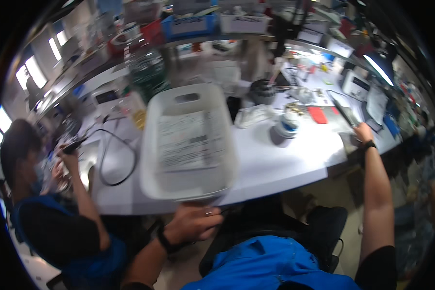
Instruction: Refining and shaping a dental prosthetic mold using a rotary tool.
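Observation:
A white plastic bin (229, 164) with a slot handle in its far wall extends over the table's near edge. A printed sheet (186, 140) lies inside it. At the bin's near end, my left hand (193, 224) is closed, with its curled fingers against the rim; part of the grip is hidden. My right hand (364, 132), far out to the right, has its fingers closed at the near end of a dark rod-shaped tool (342, 110). Blur hides the tool's exact kind.
To the left, a masked co-worker (48, 203) holds a dark corded tool (74, 146). A large clear bottle (147, 67) stands behind the bin. A white jar (287, 124), a red piece (318, 115) and a white device (356, 86) are on the table (270, 169). Labelled bins line the shelf above.

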Available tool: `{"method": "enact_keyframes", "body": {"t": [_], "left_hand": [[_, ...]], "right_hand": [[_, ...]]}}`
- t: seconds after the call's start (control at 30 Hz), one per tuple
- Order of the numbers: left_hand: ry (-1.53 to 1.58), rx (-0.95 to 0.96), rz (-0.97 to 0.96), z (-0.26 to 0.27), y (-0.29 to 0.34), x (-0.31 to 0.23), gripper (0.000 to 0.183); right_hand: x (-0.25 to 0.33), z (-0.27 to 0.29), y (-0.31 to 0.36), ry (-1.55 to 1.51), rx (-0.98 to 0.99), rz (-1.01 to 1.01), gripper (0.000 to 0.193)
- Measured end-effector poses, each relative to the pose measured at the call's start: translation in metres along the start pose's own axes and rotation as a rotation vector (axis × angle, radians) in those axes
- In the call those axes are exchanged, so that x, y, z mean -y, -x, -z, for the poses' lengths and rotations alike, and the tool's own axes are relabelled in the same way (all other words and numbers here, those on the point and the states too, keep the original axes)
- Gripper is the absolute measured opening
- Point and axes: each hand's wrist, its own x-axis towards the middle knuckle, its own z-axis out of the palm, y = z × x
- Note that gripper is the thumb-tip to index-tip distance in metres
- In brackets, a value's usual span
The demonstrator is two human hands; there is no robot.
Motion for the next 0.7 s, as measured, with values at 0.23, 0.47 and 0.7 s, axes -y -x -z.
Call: {"method": "enact_keyframes", "body": {"t": [0.23,0.47,0.7], "left_hand": [[0.085,0.361,-0.390,-0.040,-0.051,0.000,0.013],[-0.187,0.586,-0.441,-0.109,-0.052,0.002,0.010],[-0.014,0.581,-0.514,-0.140,-0.042,0.022,0.013]], "right_hand": [[-0.026,-0.012,-0.016,0.098,0.014,-0.046,0.049],[-0.037,-0.026,-0.038,-0.097,0.056,0.018,0.041],[-0.101,-0.065,-0.085,-0.072,-0.025,0.018,0.030]]}}
